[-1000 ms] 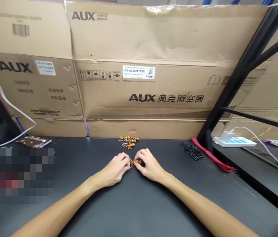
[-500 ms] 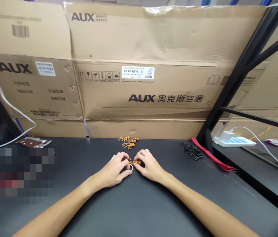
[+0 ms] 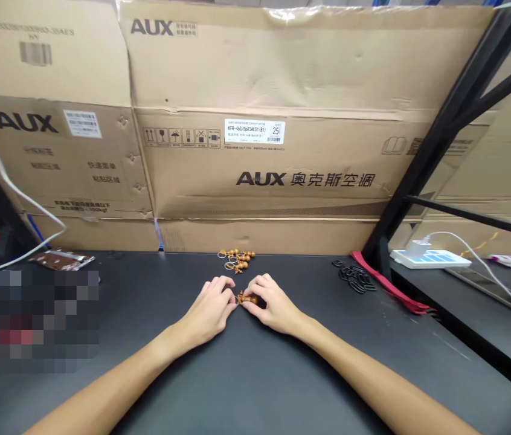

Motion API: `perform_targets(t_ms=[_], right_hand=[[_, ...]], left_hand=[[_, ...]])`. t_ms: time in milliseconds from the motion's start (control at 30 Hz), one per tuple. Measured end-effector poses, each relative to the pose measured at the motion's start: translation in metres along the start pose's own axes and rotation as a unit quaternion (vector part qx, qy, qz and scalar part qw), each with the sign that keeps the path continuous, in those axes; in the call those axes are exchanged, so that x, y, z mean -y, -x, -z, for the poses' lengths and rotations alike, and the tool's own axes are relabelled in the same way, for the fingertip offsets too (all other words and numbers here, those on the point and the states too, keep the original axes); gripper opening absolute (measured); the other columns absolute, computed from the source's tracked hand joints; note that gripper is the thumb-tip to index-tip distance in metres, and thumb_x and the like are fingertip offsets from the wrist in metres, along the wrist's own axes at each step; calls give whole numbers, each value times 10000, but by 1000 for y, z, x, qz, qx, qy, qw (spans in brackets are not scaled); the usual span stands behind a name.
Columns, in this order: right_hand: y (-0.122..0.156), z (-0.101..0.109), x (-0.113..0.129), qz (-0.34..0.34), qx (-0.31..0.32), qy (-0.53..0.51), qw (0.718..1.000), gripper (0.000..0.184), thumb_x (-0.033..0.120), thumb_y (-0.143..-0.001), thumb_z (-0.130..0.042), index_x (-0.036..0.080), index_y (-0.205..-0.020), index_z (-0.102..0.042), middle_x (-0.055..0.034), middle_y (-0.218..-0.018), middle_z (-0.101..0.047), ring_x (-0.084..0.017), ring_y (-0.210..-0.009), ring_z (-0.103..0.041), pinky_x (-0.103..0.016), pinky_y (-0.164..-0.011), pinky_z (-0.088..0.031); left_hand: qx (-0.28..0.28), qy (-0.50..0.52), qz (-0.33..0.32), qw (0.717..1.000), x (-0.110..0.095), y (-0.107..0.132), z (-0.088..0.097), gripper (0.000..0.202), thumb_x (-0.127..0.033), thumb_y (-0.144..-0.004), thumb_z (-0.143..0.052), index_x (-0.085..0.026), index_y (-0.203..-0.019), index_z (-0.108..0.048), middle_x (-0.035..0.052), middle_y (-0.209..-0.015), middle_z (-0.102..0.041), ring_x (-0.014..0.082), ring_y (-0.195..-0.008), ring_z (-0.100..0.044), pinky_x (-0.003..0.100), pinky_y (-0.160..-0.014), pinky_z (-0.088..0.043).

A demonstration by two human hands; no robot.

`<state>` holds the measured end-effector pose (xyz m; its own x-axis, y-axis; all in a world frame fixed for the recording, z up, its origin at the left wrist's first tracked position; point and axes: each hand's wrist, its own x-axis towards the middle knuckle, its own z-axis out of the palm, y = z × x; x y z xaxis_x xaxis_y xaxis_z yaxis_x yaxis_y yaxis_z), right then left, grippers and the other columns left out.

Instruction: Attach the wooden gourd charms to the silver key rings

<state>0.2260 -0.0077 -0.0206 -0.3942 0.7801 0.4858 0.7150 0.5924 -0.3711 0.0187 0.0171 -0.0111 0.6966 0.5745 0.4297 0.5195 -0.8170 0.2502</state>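
Observation:
A brown wooden gourd-shaped keychain (image 3: 249,299) lies between my two hands, low over the black table (image 3: 237,374). My right hand (image 3: 274,303) has thumb and fingers closed round its beaded body. The fingertips of my left hand (image 3: 214,307) are pinched at its left end, where the metal ring is; they mostly cover the ring. Just beyond my hands rests a small pile of similar gourd keychains (image 3: 237,260), some with their silver rings showing.
Several black oval clips (image 3: 354,277) lie to the right, beside a red strap (image 3: 389,287). Behind stand large cardboard boxes (image 3: 255,205). A black metal post (image 3: 400,199) and a white power strip (image 3: 430,259) are at the right. A brown packet (image 3: 62,260) lies at the left.
My left thumb and fingers have drawn together onto the keychain's ring, which showed more openly before. My right hand stays almost in place, still holding the keychain's body.

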Motion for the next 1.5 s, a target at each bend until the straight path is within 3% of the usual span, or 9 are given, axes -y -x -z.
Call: perform_targets(t_ms=[167,300,433,667,833,933,1200,1500], right_hand=[[0,-2,-4,-42,-23,44,998,44,241,-855,-600,213,-884,-618,-46,-891,-596,-208,-867,-500,-370,-797,-427],[0,2,2,-14,-5,4,1000,55,262,-863,-600,214,-885,-614,-45,-909,-595,-203,-887,-501,-371,-820,-429],[0,4,6,11,14,-20,1000,57,255,-860,-610,216,-901,-616,-40,-938,-600,-192,-905,-498,-357,-844,-425],[-1,0,-2,-65,-22,37,997,66,268,-854,-612,211,-876,-635,-46,-889,-600,-204,-863,-499,-371,-790,-422],[0,6,4,-18,0,-11,1000,47,258,-854,-616,219,-879,-622,-40,-923,-600,-195,-893,-505,-365,-833,-430],[1,7,7,11,14,-41,999,58,241,-868,-601,234,-922,-619,-31,-952,-598,-183,-920,-500,-350,-871,-426],[0,-1,-3,-66,-25,31,997,41,252,-854,-613,219,-876,-624,-38,-901,-590,-199,-882,-500,-365,-809,-423],[0,8,5,-5,5,-26,1000,51,259,-864,-604,228,-902,-620,-38,-929,-600,-192,-905,-513,-362,-849,-429]], left_hand=[[26,49,-5,998,2,-1,1,131,-211,-919,-461,-195,-822,-548,66,-1137,-504,214,-1005,-494,399,-873,-423],[10,37,16,999,2,0,0,119,-301,-880,-559,-193,-830,-553,67,-1111,-506,229,-1000,-498,413,-869,-419],[3,13,20,1000,3,0,-1,119,-253,-905,-505,-191,-820,-561,70,-1101,-514,234,-1011,-500,420,-867,-415],[19,53,2,998,5,-1,-1,133,-185,-913,-465,-190,-812,-552,60,-1126,-509,213,-1026,-497,394,-886,-418],[8,53,15,998,6,0,-2,116,-302,-870,-577,-192,-840,-557,61,-1118,-507,224,-1006,-496,406,-876,-415],[-1,39,17,999,6,0,-2,112,-274,-892,-535,-189,-827,-568,68,-1109,-515,229,-1013,-492,420,-878,-405],[16,45,14,999,6,-2,-1,138,-198,-903,-480,-194,-809,-581,62,-1130,-511,223,-1027,-483,417,-880,-394],[-2,39,21,999,4,0,-2,113,-273,-891,-521,-197,-836,-584,64,-1101,-517,227,-1011,-497,422,-886,-405]])
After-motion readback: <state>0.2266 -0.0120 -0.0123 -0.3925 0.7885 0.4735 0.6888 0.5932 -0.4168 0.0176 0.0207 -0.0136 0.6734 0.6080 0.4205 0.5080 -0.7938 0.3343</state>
